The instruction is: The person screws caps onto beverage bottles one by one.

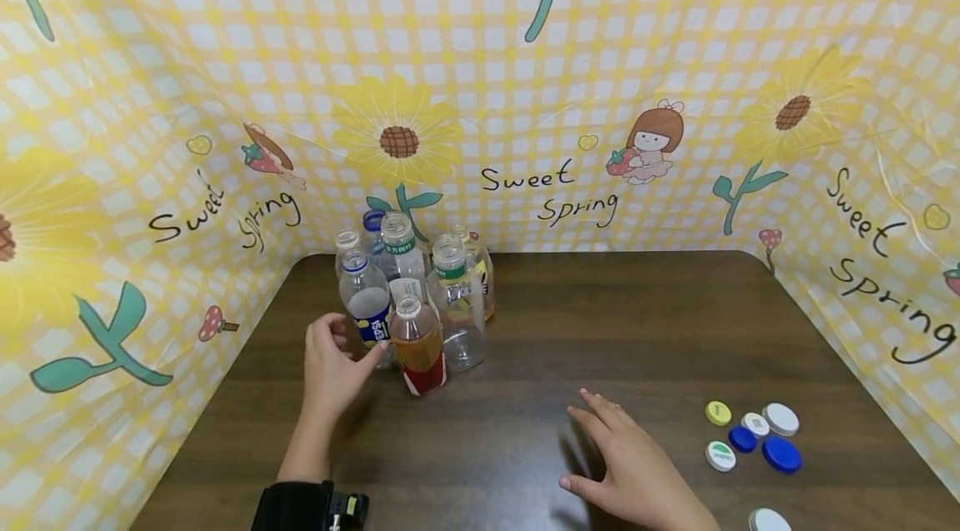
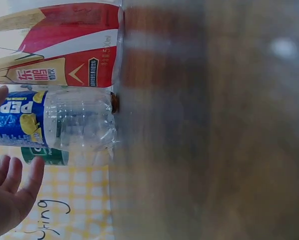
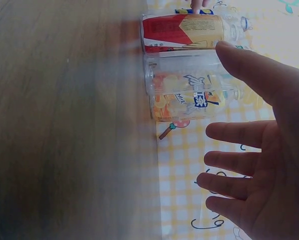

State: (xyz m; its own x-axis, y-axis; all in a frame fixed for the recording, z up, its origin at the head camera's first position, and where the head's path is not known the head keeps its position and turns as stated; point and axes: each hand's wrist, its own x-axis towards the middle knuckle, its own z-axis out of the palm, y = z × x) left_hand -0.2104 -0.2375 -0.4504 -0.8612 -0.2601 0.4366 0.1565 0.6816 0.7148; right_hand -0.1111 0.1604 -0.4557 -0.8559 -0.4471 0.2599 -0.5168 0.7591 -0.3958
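Note:
A Pepsi bottle (image 1: 365,302) with a blue label and no cap stands at the front left of a cluster of clear plastic bottles. My left hand (image 1: 333,368) is right beside it, thumb on one side and fingers spread on the other. In the left wrist view a gap shows between the fingers (image 2: 32,182) and that bottle. Next to the thumb is a bottle with a red and tan label (image 1: 420,352), uncapped too. My right hand (image 1: 626,460) hovers over the table with its fingers spread, holding nothing.
Behind stand several more uncapped bottles, among them a wide clear bottle (image 1: 459,323) and one with a green neck band (image 1: 400,252). Loose caps lie at the right, including a blue cap (image 1: 782,454) and a yellow cap (image 1: 717,413). Checked cloth (image 1: 525,114) hangs around the brown table (image 1: 600,314).

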